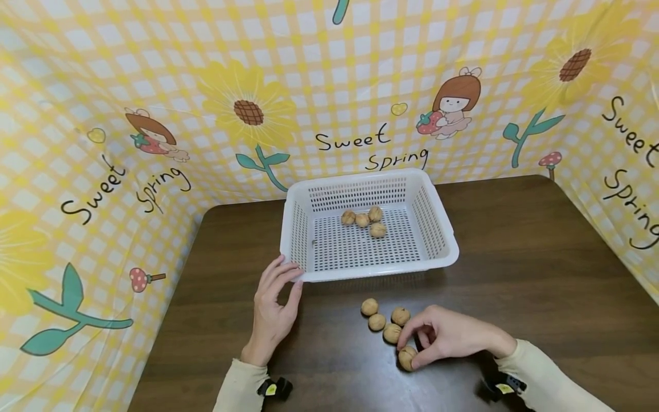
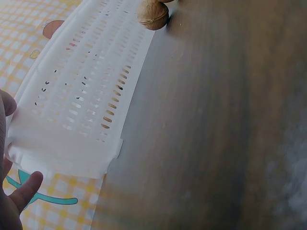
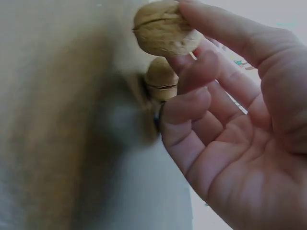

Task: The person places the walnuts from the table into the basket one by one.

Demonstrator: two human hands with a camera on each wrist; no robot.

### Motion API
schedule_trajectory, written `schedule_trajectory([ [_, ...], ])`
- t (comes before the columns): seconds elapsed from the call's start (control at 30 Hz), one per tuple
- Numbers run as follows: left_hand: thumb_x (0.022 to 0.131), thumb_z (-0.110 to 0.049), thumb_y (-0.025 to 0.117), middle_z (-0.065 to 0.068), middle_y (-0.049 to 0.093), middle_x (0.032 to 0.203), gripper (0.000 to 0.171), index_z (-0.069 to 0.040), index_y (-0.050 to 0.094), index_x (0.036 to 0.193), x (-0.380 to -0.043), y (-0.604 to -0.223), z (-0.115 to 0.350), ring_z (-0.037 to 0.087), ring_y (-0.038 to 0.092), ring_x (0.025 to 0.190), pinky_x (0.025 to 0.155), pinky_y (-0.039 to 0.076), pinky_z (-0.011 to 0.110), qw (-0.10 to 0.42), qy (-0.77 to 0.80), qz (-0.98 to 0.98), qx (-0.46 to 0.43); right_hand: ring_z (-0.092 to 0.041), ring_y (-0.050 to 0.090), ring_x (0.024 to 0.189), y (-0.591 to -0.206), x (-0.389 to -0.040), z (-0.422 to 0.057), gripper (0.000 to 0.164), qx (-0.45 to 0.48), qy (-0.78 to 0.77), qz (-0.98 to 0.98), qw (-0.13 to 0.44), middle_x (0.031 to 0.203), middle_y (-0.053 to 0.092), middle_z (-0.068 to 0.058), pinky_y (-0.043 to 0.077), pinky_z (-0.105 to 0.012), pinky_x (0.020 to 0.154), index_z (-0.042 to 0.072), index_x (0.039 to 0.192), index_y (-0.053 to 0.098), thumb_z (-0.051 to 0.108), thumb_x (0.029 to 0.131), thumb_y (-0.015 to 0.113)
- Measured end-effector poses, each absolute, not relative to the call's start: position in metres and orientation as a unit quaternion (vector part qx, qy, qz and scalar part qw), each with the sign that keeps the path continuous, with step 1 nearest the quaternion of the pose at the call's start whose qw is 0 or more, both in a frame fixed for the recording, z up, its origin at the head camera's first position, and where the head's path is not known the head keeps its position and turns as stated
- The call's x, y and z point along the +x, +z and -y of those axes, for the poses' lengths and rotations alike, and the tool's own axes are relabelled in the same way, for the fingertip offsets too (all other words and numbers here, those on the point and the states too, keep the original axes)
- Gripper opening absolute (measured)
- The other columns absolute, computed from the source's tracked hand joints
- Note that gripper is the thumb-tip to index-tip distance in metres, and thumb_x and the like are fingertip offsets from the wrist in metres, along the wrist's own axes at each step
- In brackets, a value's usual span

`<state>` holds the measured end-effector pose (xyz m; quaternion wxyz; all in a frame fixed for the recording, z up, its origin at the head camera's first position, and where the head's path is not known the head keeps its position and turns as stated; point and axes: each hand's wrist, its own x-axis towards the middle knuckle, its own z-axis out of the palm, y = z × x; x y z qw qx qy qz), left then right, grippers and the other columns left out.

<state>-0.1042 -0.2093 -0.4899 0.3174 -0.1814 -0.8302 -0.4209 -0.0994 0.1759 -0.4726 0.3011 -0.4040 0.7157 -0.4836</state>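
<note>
Pinching a walnut [image 1: 407, 357] between thumb and fingertips, the right hand [image 1: 448, 336] rests on the near table [image 1: 540, 274] beside four loose walnuts [image 1: 383, 319]. The left hand [image 1: 273, 312], fingers straight and together, touches the near left corner of the white basket [image 1: 437, 229], which holds four more nuts [image 1: 364, 220].
</note>
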Motion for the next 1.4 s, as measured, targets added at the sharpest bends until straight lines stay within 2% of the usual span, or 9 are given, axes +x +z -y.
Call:
schedule_trajectory([
  [0.13, 0.093, 0.001, 0.074, 0.013, 0.075, 0.124, 0.024, -0.010, 0.080, 0.114, -0.104, -0.489, 0.209, 0.038, 0.054, 0.143, 0.127, 0.037, 0.030, 0.317, -0.420, 0.831, -0.180, 0.010, 0.049, 0.060, -0.460, -0.104, -0.175, 0.021, -0.416, -0.496, -0.719, 0.251, 0.066, 0.063, -0.002, 0.042, -0.012, 0.050, 0.019, 0.112, 0.078, 0.023, 0.092, 0.085],
  [0.3, 0.094, 0.000, 0.074, 0.012, 0.075, 0.125, 0.023, -0.010, 0.080, 0.114, -0.103, -0.487, 0.209, 0.037, 0.054, 0.144, 0.127, 0.037, 0.030, 0.311, -0.420, 0.834, -0.176, 0.006, 0.058, 0.069, -0.442, -0.113, -0.173, 0.023, -0.434, -0.507, -0.717, 0.201, 0.086, 0.075, 0.000, 0.050, -0.017, 0.052, 0.020, 0.116, 0.077, 0.017, 0.094, 0.083],
  [0.5, 0.094, -0.001, 0.074, 0.012, 0.074, 0.125, 0.023, -0.010, 0.080, 0.114, -0.103, -0.486, 0.209, 0.037, 0.054, 0.144, 0.127, 0.036, 0.027, 0.312, -0.417, 0.835, -0.178, -0.007, 0.068, 0.081, -0.417, -0.122, -0.172, 0.028, -0.427, -0.506, -0.735, 0.147, 0.105, 0.079, 0.005, 0.060, -0.026, 0.065, 0.024, 0.117, 0.079, 0.013, 0.092, 0.085],
  [0.67, 0.093, 0.000, 0.074, 0.013, 0.075, 0.125, 0.023, -0.009, 0.080, 0.114, -0.104, -0.485, 0.210, 0.038, 0.054, 0.143, 0.127, 0.036, 0.027, 0.314, -0.417, 0.834, -0.180, -0.011, 0.068, 0.083, -0.394, -0.135, -0.171, 0.030, -0.411, -0.496, -0.755, 0.123, 0.106, 0.079, 0.006, 0.060, -0.027, 0.069, 0.025, 0.118, 0.079, 0.013, 0.092, 0.085],
  [0.9, 0.094, 0.000, 0.074, 0.013, 0.074, 0.125, 0.024, -0.010, 0.080, 0.115, -0.102, -0.486, 0.209, 0.037, 0.054, 0.144, 0.127, 0.037, 0.028, 0.311, -0.419, 0.834, -0.178, -0.011, 0.068, 0.082, -0.371, -0.168, -0.173, 0.028, -0.401, -0.510, -0.751, 0.122, 0.099, 0.078, -0.004, 0.061, -0.028, 0.070, 0.012, 0.120, 0.079, 0.007, 0.093, 0.081],
  [1.03, 0.094, 0.001, 0.074, 0.013, 0.075, 0.125, 0.024, -0.010, 0.080, 0.114, -0.101, -0.488, 0.209, 0.038, 0.054, 0.143, 0.127, 0.037, 0.029, 0.313, -0.420, 0.833, -0.178, -0.012, 0.069, 0.082, -0.362, -0.187, -0.169, 0.029, -0.389, -0.524, -0.748, 0.122, 0.099, 0.078, -0.002, 0.059, -0.027, 0.068, 0.005, 0.121, 0.078, 0.004, 0.092, 0.080],
  [1.17, 0.094, 0.000, 0.074, 0.012, 0.075, 0.124, 0.024, -0.011, 0.080, 0.114, -0.102, -0.488, 0.210, 0.038, 0.054, 0.143, 0.126, 0.039, 0.034, 0.318, -0.415, 0.833, -0.178, -0.011, 0.070, 0.084, -0.356, -0.204, -0.161, 0.031, -0.358, -0.545, -0.746, 0.133, 0.099, 0.079, 0.004, 0.060, -0.025, 0.076, -0.002, 0.123, 0.074, 0.003, 0.093, 0.078],
  [1.27, 0.094, -0.001, 0.074, 0.012, 0.075, 0.125, 0.024, -0.011, 0.080, 0.115, -0.103, -0.488, 0.210, 0.038, 0.054, 0.143, 0.126, 0.041, 0.038, 0.319, -0.412, 0.835, -0.179, -0.011, 0.071, 0.086, -0.351, -0.215, -0.153, 0.032, -0.339, -0.548, -0.751, 0.142, 0.101, 0.080, 0.007, 0.060, -0.025, 0.081, -0.003, 0.125, 0.073, 0.004, 0.094, 0.077],
  [1.4, 0.093, -0.001, 0.074, 0.013, 0.075, 0.125, 0.024, -0.011, 0.080, 0.115, -0.102, -0.488, 0.209, 0.039, 0.054, 0.143, 0.125, 0.042, 0.039, 0.320, -0.413, 0.834, -0.180, -0.012, 0.070, 0.086, -0.343, -0.231, -0.141, 0.032, -0.326, -0.537, -0.763, 0.151, 0.106, 0.081, 0.005, 0.057, -0.025, 0.078, 0.000, 0.126, 0.074, 0.008, 0.095, 0.077],
])
